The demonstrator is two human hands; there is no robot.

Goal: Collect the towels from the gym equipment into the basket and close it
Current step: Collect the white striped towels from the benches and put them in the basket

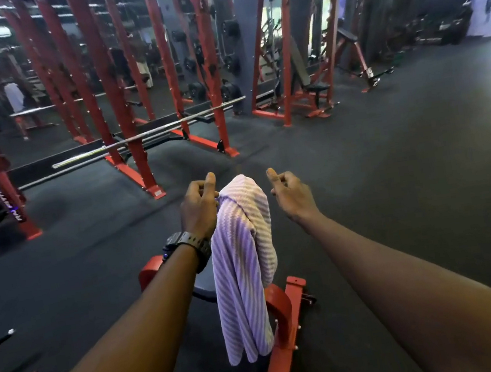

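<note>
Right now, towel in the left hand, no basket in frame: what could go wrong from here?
1. The left hand pinches the striped towel only at its top corner, so it may slip.
2. The towel's long tail hangs beside the red bench frame; it might snag as it is carried off.
3. The right hand is empty and apart from the towel, giving no backup support. Other towels may hang on racks behind, too blurred to tell.

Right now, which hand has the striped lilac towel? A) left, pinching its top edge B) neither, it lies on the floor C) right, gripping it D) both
A: the left hand, the one with the watch, pinches the top of the towel, which hangs down; the right hand is apart from it, holding nothing.
</note>
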